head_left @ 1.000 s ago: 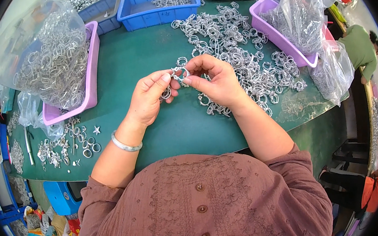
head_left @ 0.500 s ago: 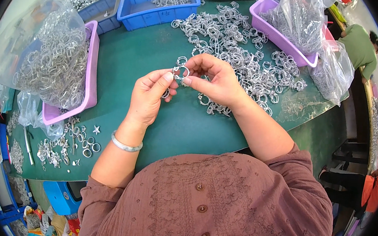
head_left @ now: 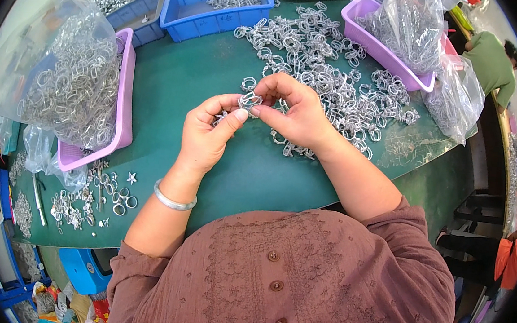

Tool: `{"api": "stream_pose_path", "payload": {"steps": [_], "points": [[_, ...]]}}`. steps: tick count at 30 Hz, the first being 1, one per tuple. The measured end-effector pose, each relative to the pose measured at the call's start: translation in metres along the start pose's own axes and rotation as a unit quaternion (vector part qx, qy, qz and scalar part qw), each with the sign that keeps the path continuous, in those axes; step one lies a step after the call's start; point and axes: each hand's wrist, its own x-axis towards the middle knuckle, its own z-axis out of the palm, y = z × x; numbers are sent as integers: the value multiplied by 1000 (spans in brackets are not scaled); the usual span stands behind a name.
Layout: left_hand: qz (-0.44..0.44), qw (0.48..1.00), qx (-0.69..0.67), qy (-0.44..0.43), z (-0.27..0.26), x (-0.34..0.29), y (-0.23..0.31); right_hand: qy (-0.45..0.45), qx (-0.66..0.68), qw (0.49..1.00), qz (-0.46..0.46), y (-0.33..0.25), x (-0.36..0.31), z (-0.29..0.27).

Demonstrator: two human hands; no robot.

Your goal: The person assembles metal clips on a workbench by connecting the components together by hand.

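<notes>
Between my two hands, over the middle of the green table, is a silvery metal ring (head_left: 250, 101). My left hand (head_left: 211, 126) pinches its left side with thumb and forefinger; more silvery metal shows under the curled fingers of that hand. On the ring's right side, the thumb and fingertips of my right hand (head_left: 293, 110) close in a pinch. A large heap of similar silvery rings (head_left: 318, 61) spreads on the table just beyond and to the right of my right hand.
A purple basket (head_left: 126, 96) holding a plastic bag of rings stands left, another purple basket (head_left: 388, 57) far right. Blue bins (head_left: 216, 20) stand at the back. Loose rings and a star-shaped piece (head_left: 132, 178) lie near left. Another person (head_left: 492, 65) is beyond the right edge.
The ring has turned between my fingers, from showing its round opening to lying at a slant. My left hand has shifted slightly right, its thumb moving toward the right hand.
</notes>
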Motion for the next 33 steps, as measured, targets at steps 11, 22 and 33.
{"api": "stream_pose_path", "payload": {"steps": [11,22,33], "points": [[42,998,30,-26,-2,-1,-1,4,15,1000,-12,-1,1,0],[66,998,-6,-14,1,2,1,-15,35,998,-48,-2,0,0],[116,992,43,3,2,2,-2,-18,125,991,-53,-3,1,1]]}}
